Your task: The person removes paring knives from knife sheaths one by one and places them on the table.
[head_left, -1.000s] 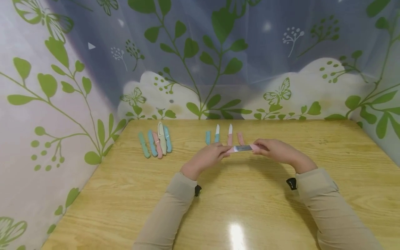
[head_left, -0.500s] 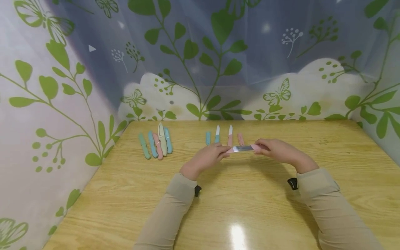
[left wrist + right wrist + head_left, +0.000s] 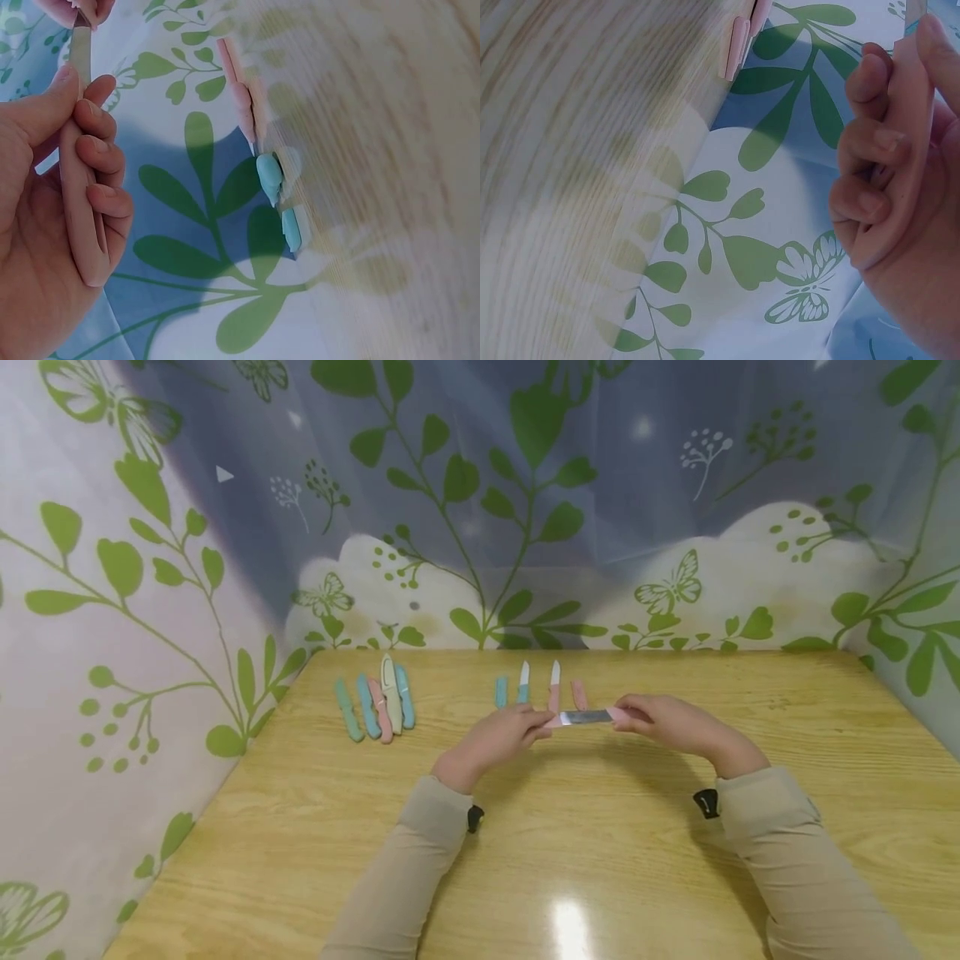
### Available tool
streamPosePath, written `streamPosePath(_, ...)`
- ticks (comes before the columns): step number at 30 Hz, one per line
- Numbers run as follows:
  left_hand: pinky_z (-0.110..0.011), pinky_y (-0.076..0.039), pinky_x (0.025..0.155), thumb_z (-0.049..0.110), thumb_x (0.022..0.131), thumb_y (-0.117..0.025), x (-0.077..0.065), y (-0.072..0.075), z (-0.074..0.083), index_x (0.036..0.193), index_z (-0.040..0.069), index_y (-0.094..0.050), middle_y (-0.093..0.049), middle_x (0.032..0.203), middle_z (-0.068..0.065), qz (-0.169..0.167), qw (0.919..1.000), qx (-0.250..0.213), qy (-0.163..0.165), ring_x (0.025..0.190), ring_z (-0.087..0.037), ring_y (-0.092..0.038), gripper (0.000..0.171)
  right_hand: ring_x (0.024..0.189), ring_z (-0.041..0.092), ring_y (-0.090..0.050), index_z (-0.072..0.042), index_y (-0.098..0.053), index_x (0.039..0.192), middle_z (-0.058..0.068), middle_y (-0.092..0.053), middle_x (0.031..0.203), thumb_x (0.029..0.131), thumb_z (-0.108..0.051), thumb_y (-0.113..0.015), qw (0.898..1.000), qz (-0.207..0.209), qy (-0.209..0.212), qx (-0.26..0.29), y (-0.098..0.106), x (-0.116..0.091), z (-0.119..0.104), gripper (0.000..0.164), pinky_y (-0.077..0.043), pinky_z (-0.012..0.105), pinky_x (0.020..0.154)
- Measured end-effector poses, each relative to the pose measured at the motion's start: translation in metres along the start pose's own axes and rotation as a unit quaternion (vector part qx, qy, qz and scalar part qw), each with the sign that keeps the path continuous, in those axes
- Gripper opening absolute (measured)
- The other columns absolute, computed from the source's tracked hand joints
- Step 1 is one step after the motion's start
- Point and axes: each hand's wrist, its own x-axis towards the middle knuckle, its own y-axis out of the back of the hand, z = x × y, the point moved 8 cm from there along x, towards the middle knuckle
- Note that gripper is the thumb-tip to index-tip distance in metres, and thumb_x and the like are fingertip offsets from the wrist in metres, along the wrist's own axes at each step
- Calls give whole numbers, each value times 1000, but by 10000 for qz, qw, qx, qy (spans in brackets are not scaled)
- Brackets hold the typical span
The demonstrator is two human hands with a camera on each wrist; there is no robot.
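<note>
In the head view a pink knife is held level above the table, its bare silver blade (image 3: 587, 717) bridging the two hands. My left hand (image 3: 498, 735) grips one pink end (image 3: 81, 210), thumb along it and fingers curled round. The other pink end (image 3: 904, 150) lies in my right hand (image 3: 671, 727), fingers wrapped over it. I cannot tell which end is handle and which sheath. Beyond the hands lie a blue-handled knife (image 3: 523, 681) and a pink-handled knife (image 3: 555, 681), white blades pointing away, flanked by a blue sheath (image 3: 501, 691) and a pink sheath (image 3: 578, 694).
At the back left several sheathed knives lie side by side: a green knife (image 3: 348, 710), a pink knife (image 3: 380, 712) and a cream knife (image 3: 391, 693) among blue ones. The wooden table (image 3: 600, 860) ends at a leaf-patterned curtain (image 3: 480, 527).
The right hand has shifted slightly to the right, and a little more blade shows between the two pink ends. The left hand stays almost still.
</note>
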Motion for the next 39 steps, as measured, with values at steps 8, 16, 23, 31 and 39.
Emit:
streamPosePath(8,-29,-49,77,26,102,-50,0,0,-1,136,9,-56,-65,105,-7,45,10000,-16,4,87,-16,-59,38,82,15,-57,-2,-59,122,6,-67,104,100,-31,-54,10000,-34,28,-41,2,0,0,36,-46,37,74)
streamPosePath(16,-29,-49,78,26,102,-50,-1,2,-3,135,9,-57,-65,107,-7,73,10000,-36,19,88,-17,-59,38,83,15,-57,-2,-59,122,7,-67,104,100,-30,-54,10000,-24,-20,-40,3,-1,-1,36,-46,38,75)
streamPosePath(23,-29,-49,78,26,102,-50,-1,3,-2,135,10,-58,-65,106,-7,94,10000,3,18,88,-16,-58,38,81,15,-55,-2,-59,121,6,-67,102,100,-27,-55,10000,-6,-49,-10,4,-3,0,33,-46,37,75)
streamPosePath(31,-30,-50,81,26,102,-50,-1,2,-3,136,9,-56,-65,109,-8,57,10000,-42,44,93,-18,-60,39,86,16,-58,-1,-60,121,6,-67,103,100,-28,-55,10000,63,-21,-6,4,-2,4,34,-47,40,78)
streamPosePath(39,-34,-50,94,28,103,-48,0,0,-6,137,10,-56,-63,122,-10,-29,9999,-82,116,110,-22,-60,39,84,16,-56,-4,-60,122,6,-66,103,100,-33,-54,10000,30,-65,17,4,-3,7,37,-45,37,75)
